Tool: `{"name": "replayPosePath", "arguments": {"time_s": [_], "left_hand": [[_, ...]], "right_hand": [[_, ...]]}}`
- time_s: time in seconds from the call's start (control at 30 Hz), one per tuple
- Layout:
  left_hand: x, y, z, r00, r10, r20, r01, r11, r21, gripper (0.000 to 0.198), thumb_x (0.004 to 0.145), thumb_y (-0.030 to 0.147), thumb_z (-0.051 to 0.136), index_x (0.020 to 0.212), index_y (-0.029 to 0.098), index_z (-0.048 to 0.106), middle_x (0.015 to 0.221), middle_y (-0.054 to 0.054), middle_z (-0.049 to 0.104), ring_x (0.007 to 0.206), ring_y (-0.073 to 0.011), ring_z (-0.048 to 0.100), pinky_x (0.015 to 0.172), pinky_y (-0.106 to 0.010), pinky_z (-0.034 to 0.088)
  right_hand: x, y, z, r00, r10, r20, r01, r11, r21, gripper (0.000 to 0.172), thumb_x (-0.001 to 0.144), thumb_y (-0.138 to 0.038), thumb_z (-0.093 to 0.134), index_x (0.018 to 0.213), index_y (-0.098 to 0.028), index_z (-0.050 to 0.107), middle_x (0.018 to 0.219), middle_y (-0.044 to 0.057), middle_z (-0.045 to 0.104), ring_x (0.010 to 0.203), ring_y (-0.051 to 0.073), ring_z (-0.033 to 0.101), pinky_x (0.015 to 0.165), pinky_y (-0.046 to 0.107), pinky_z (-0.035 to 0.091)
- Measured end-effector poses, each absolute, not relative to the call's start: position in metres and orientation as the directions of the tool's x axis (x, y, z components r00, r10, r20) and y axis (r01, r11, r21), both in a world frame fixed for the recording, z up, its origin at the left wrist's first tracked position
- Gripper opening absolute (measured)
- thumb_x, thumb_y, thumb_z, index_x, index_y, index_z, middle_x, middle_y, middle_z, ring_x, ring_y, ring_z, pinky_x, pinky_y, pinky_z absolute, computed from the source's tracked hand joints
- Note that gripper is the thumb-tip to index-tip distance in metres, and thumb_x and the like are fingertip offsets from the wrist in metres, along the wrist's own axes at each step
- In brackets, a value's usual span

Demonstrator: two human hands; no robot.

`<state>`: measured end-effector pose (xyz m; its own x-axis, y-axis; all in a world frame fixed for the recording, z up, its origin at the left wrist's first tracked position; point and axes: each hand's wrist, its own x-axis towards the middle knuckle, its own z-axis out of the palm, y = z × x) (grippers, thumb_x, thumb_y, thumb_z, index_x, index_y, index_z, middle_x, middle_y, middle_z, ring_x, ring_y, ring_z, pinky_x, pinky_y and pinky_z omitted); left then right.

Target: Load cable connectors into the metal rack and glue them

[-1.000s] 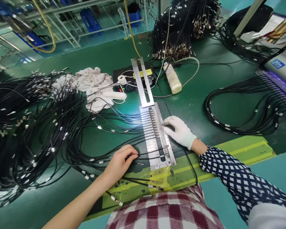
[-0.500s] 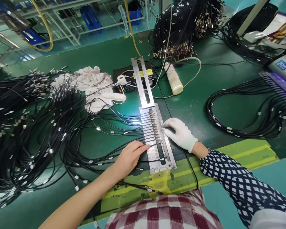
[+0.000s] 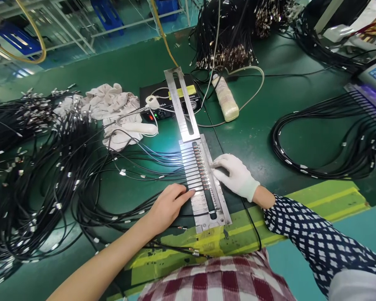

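Note:
A slotted metal fixture (image 3: 203,196) lies on the bench, with several thin black cables (image 3: 172,163) laid side by side in its grooves. Their stripped ends show in a row along the long opening. My bare left hand (image 3: 169,205) rests at the fixture's left edge, fingers closed on a black cable, the index fingertip pressing at the grooves; the thumb side is partly hidden. On the right edge, my right hand (image 3: 236,177) in a white glove has its thumb and fingertips curled against the metal rail. A second slotted metal plate (image 3: 188,123) adjoins the fixture's far end.
Bundles of black cables (image 3: 50,179) cover the left side. Behind the plate sits a black control box (image 3: 147,104), near a crumpled cloth (image 3: 109,104) and a plastic bottle (image 3: 225,98). Looped cables (image 3: 282,156) lie right. Yellow-green tape (image 3: 326,198) runs along the front edge.
The view has shifted slightly, moving the background left and up. Both hands keep nearly the same places at the fixture, the left one pressing at the same area of grooves.

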<state>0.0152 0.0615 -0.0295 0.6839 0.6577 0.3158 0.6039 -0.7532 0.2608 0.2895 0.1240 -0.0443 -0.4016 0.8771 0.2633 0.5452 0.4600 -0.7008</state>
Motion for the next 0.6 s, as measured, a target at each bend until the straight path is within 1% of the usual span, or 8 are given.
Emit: {"name": "replayPosePath", "arguments": {"time_s": [0.1, 0.2, 0.3, 0.4, 0.47, 0.53, 0.6], "left_hand": [[0.016, 0.056, -0.032, 0.676, 0.670, 0.307, 0.632, -0.741, 0.226, 0.032, 0.096, 0.007, 0.040, 0.117, 0.015, 0.063, 0.097, -0.009, 0.060, 0.088, -0.0184, 0.055, 0.076, -0.030, 0.047], [0.015, 0.047, -0.033, 0.647, 0.722, 0.243, 0.701, -0.690, 0.183, 0.038, 0.095, 0.007, 0.039, 0.126, 0.016, 0.059, 0.096, -0.009, 0.060, 0.086, -0.0193, 0.054, 0.076, -0.031, 0.046], [0.015, 0.041, -0.030, 0.632, 0.754, 0.178, 0.726, -0.657, 0.204, 0.042, 0.096, 0.008, 0.038, 0.133, 0.016, 0.055, 0.089, -0.007, 0.060, 0.078, -0.0178, 0.052, 0.070, -0.030, 0.043], [0.021, 0.038, -0.022, 0.611, 0.780, 0.134, 0.747, -0.624, 0.230, 0.036, 0.098, 0.014, 0.040, 0.130, 0.018, 0.055, 0.090, -0.006, 0.061, 0.079, -0.0186, 0.053, 0.068, -0.031, 0.039], [0.032, 0.034, -0.018, 0.596, 0.793, 0.129, 0.740, -0.604, 0.296, 0.029, 0.099, 0.019, 0.043, 0.124, 0.017, 0.056, 0.094, -0.007, 0.063, 0.084, -0.0198, 0.054, 0.071, -0.033, 0.039], [0.048, 0.030, -0.016, 0.598, 0.790, 0.133, 0.696, -0.595, 0.402, 0.023, 0.098, 0.026, 0.048, 0.117, 0.016, 0.057, 0.098, -0.008, 0.063, 0.089, -0.0210, 0.054, 0.075, -0.034, 0.041], [0.064, 0.026, -0.016, 0.605, 0.788, 0.117, 0.656, -0.576, 0.488, 0.019, 0.097, 0.029, 0.051, 0.108, 0.017, 0.058, 0.098, -0.008, 0.063, 0.090, -0.0214, 0.054, 0.076, -0.034, 0.042]], "right_hand": [[0.290, 0.124, -0.043, -0.400, 0.879, 0.260, 0.540, 0.455, -0.708, 0.006, 0.090, -0.022, 0.060, 0.095, -0.022, 0.065, 0.102, 0.005, 0.066, 0.098, 0.024, 0.060, 0.090, 0.042, 0.047], [0.289, 0.125, -0.042, -0.399, 0.881, 0.253, 0.538, 0.448, -0.714, 0.006, 0.090, -0.023, 0.060, 0.094, -0.023, 0.065, 0.101, 0.006, 0.066, 0.099, 0.025, 0.060, 0.090, 0.043, 0.047], [0.289, 0.126, -0.042, -0.398, 0.883, 0.247, 0.544, 0.444, -0.712, 0.006, 0.090, -0.024, 0.059, 0.092, -0.023, 0.065, 0.100, 0.006, 0.066, 0.098, 0.025, 0.060, 0.089, 0.043, 0.048], [0.288, 0.126, -0.042, -0.399, 0.883, 0.247, 0.555, 0.448, -0.701, 0.007, 0.090, -0.024, 0.058, 0.093, -0.022, 0.065, 0.101, 0.006, 0.066, 0.098, 0.025, 0.059, 0.090, 0.044, 0.048], [0.288, 0.124, -0.042, -0.399, 0.881, 0.253, 0.567, 0.454, -0.688, 0.009, 0.090, -0.024, 0.058, 0.095, -0.022, 0.065, 0.103, 0.007, 0.066, 0.099, 0.026, 0.059, 0.091, 0.044, 0.047], [0.288, 0.119, -0.040, -0.391, 0.880, 0.271, 0.570, 0.463, -0.679, 0.010, 0.090, -0.024, 0.058, 0.097, -0.021, 0.065, 0.105, 0.008, 0.065, 0.101, 0.026, 0.059, 0.092, 0.045, 0.047], [0.289, 0.112, -0.037, -0.389, 0.865, 0.317, 0.530, 0.492, -0.691, 0.012, 0.092, -0.025, 0.056, 0.100, -0.021, 0.064, 0.108, 0.009, 0.064, 0.105, 0.026, 0.059, 0.094, 0.045, 0.046]]}}
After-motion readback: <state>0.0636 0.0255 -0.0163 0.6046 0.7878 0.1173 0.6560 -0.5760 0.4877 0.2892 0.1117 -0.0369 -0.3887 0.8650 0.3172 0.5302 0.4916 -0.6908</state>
